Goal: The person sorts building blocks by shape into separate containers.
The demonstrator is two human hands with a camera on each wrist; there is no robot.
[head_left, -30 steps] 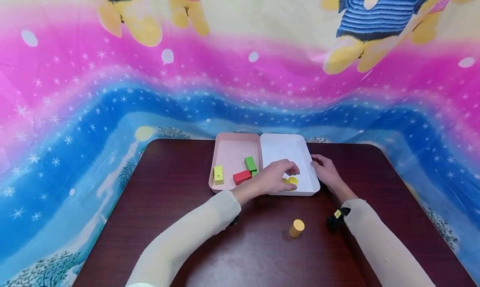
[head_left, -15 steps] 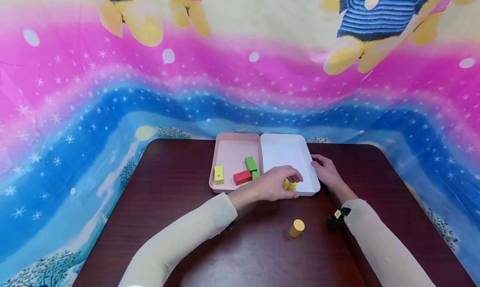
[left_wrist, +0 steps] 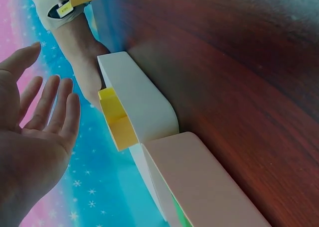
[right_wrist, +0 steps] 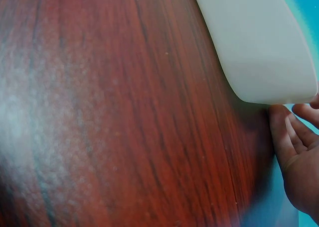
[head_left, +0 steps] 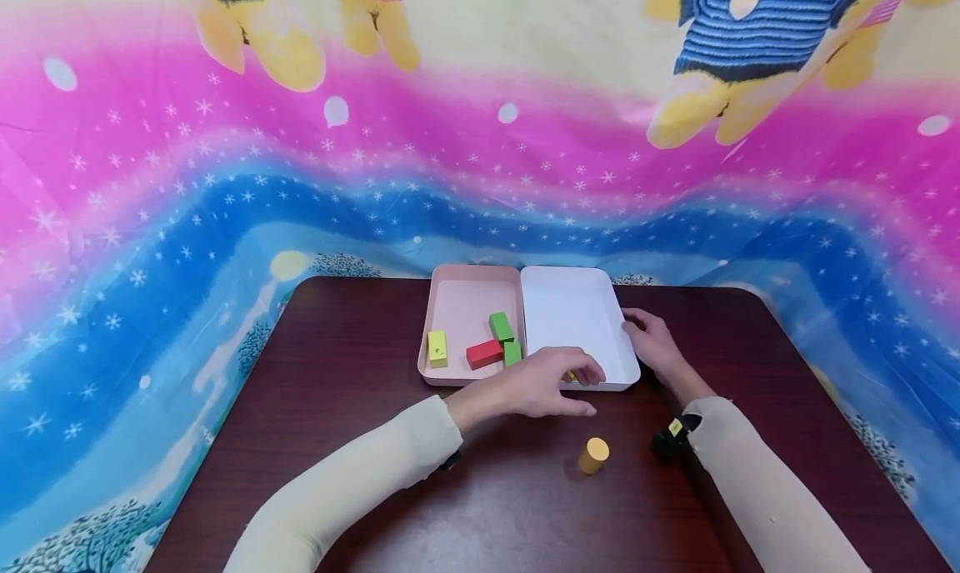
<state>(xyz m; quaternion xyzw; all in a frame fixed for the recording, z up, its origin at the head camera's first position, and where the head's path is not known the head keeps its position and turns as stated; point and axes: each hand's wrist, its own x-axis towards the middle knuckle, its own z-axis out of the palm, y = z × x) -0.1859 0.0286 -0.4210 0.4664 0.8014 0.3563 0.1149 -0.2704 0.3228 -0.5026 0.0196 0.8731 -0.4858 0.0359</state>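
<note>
My left hand [head_left: 551, 381] hovers over the front edge of the white tray [head_left: 562, 298], fingers spread and holding nothing. In the left wrist view, the left palm [left_wrist: 37, 152] shows bare beside the tray wall. Yellow blocks [left_wrist: 117, 120] stand inside the white tray at its front, mostly hidden behind the left hand in the head view. My right hand [head_left: 656, 344] holds the tray's right side, with fingertips [right_wrist: 279, 118] along the outer wall and up at the rim. A yellow cylinder [head_left: 594, 456] stands upright on the table in front of the left hand.
A pink tray [head_left: 468, 294] adjoins the white one on the left. It holds a red block [head_left: 484, 355], a yellow-green block [head_left: 437, 350] and two green blocks [head_left: 501, 326]. Both trays sit near the back edge of the dark wooden table [head_left: 337, 373], before a patterned cloth.
My left hand has drawn back toward me from inside the white tray to its front edge, its fingers moving off the yellow blocks. The right hand has stayed at the tray's side.
</note>
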